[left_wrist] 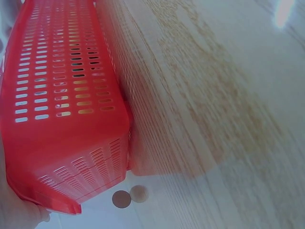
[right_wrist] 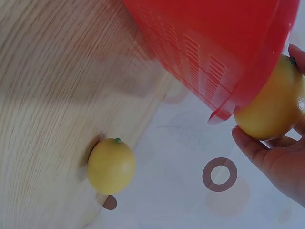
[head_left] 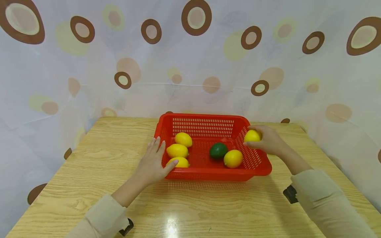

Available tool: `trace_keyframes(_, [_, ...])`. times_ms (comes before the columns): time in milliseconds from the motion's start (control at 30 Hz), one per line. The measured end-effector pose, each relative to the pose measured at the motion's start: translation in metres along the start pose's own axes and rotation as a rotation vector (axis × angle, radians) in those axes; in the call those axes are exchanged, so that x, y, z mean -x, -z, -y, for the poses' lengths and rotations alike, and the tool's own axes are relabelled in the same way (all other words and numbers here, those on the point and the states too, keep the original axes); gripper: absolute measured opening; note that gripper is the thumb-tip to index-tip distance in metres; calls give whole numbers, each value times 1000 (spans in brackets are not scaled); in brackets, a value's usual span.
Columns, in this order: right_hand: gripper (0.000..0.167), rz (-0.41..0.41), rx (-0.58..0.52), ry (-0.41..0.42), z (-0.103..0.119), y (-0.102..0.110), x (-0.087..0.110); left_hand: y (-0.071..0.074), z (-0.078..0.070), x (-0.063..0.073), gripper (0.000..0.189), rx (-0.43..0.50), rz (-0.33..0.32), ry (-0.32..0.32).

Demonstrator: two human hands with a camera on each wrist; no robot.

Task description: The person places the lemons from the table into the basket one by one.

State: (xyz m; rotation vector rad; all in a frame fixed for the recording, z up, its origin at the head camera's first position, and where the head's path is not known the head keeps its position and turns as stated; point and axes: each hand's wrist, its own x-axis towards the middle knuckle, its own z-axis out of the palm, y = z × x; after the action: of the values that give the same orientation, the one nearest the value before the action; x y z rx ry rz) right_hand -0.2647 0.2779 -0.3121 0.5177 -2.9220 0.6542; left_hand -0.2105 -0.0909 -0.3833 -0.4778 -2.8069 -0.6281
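A red slotted plastic basket (head_left: 205,171) stands on the wooden table. My right hand (head_left: 268,141) grips a yellow lemon (head_left: 252,136) by the basket's right rim, fingers and thumb around it; the right wrist view shows the same lemon (right_wrist: 274,102) beside the rim. My left hand (head_left: 153,163) rests on the basket's front left corner, fingers straight and thumb spread over the front rim. Inside, three lemons (head_left: 177,151) lie along the left side. A dark green oval fruit (head_left: 218,151) touches another lemon (head_left: 233,159) toward the right.
Another lemon (right_wrist: 111,166) lies on the table outside the basket in the right wrist view; in the head view I cannot make it out. A wooden table (head_left: 119,145) carries the basket. A pale curtain with brown ovals (head_left: 166,59) hangs behind and at both sides.
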Motion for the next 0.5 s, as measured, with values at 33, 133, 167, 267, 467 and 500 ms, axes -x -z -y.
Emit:
trace_keyframes(33, [66,1,1,3,1,0,0,0,0,0,82,-1,-1,-1])
trace_keyframes(133, [65,4,-5,18,4,-2,-1,0,0,0,82,-6,-3,-1])
trace_keyframes(167, [64,4,-6,25,5,-2,-2,-1,0,0,82,-7,-4,-1])
trace_keyframes(267, [64,6,-10,36,8,-4,-3,-1,0,0,82,-9,-5,1])
trace_keyframes(467, [64,20,-13,28,15,-6,-6,-1,0,0,82,-10,-7,1])
trace_keyframes(500, [65,21,-14,27,17,-7,-7,-1,0,0,82,-9,-7,1])
